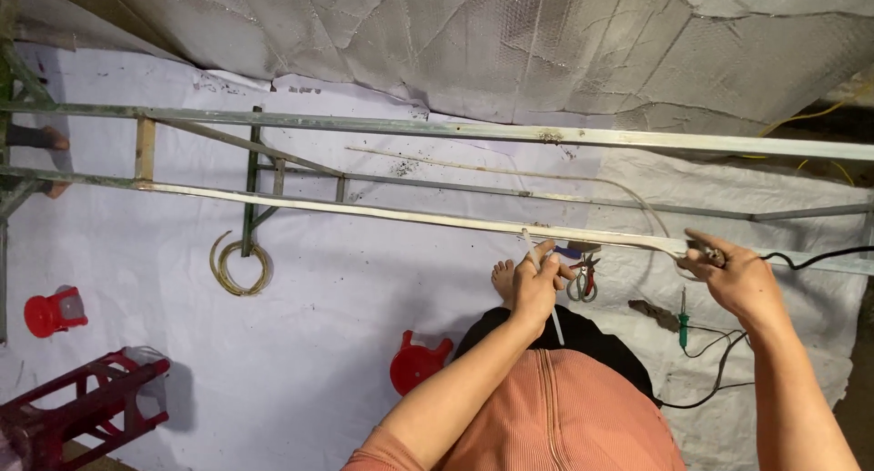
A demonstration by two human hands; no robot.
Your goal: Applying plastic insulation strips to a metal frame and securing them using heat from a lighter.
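My left hand (535,282) pinches a thin white plastic tie (553,321) against a long white bar (364,211) of a metal frame. My right hand (739,278) grips the end of a black cable (819,256) at the same bar, further right, where a thin clear tube (510,172) curves down to meet it. My bare foot (503,280) shows on the white sheet below my left hand.
The green-grey metal frame (382,125) spans the view over a white floor sheet (319,325). Under it lie scissors (583,282), a green-handled tool (683,318), a yellowish wire coil (240,265), a red stool (417,362), a small red object (53,313) and a dark red stand (86,407). Another person's foot (55,140) is at far left.
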